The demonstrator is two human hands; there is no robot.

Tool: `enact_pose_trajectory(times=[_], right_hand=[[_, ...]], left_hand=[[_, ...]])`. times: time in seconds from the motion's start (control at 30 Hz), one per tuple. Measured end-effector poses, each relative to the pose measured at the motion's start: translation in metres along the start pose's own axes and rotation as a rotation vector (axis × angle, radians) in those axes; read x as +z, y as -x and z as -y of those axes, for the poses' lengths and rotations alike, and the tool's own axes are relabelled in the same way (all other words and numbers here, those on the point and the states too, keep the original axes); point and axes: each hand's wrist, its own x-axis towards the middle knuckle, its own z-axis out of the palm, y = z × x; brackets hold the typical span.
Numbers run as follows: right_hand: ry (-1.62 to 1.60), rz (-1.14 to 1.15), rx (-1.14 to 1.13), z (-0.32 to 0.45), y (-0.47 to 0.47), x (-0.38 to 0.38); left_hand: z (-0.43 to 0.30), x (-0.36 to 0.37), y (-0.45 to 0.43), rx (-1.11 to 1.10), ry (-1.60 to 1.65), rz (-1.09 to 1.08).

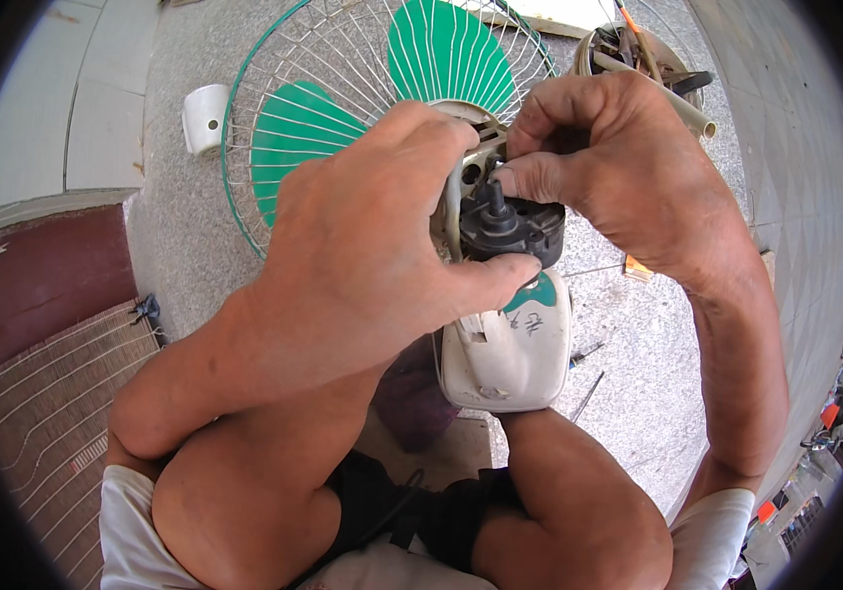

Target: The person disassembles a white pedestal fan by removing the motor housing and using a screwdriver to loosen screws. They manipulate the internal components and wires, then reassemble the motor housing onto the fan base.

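Note:
In front of me is an electric fan with green blades (pixel 451 55) behind a wire guard (pixel 244 96). A black plastic gearbox (pixel 514 228) with an upright shaft sits at the back of the fan head. My left hand (pixel 362 228) grips the gearbox, its thumb along the near side and its fingers over the far side of the fan head. A grey cable runs under those fingers. My right hand (pixel 628 162) pinches a small metal part (pixel 496 164) beside the shaft, mostly hidden by the fingertips. Below the gearbox is the white fan base (pixel 510 361) with a green panel.
A white plastic motor cover (pixel 206 118) stands left of the guard. At the upper right is a round container of tools (pixel 643 59). A screwdriver (pixel 585 355) and a thin metal rod (pixel 590 394) lie on the speckled floor. A slatted mat (pixel 60 413) lies at left.

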Motion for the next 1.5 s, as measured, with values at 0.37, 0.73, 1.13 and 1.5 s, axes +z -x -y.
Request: enact_pose_trajectory(times=[0.37, 0.73, 1.13, 1.5], right_hand=[[-0.046, -0.075, -0.103, -0.005, 0.010, 0.008], [0.035, -0.164, -0.257, -0.008, 0.012, 0.014], [0.040, -0.062, -0.095, 0.000, 0.009, 0.006], [-0.080, -0.075, -0.054, -0.005, 0.011, -0.004]], left_hand=[[-0.003, 0.000, -0.001, -0.030, 0.013, 0.031], [-0.002, -0.001, -0.001, -0.011, 0.005, 0.032], [-0.001, -0.001, 0.000, -0.004, 0.015, 0.022], [-0.001, 0.001, 0.000, -0.020, 0.049, 0.021]])
